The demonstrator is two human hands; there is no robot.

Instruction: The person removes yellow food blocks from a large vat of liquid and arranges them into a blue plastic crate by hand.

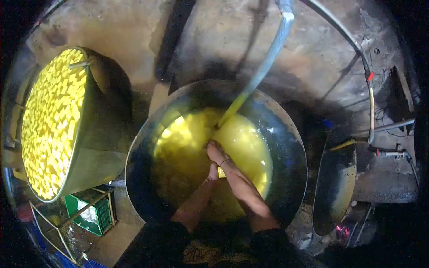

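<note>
Both my hands are together over the middle of a large dark round pan (138, 178) that holds yellowish liquid. My right hand (216, 152) lies uppermost, close to the lower end of a hose (263, 67); its fingers are bent, and what they hold is hidden. Just below it is my left hand (213, 172), its fingers mostly hidden by the right hand and wrist. A yellow block (221, 172) shows between my wrists. More pale yellow pieces (178, 127) show in the liquid at the pan's upper left.
On the left a big metal vessel (100, 156) is full of yellow blocks (53, 120). Below it sits a green crate (105, 216) beside a metal frame. Another pan (335, 192) stands at the right, under pipes (372, 107). A stained wall rises behind.
</note>
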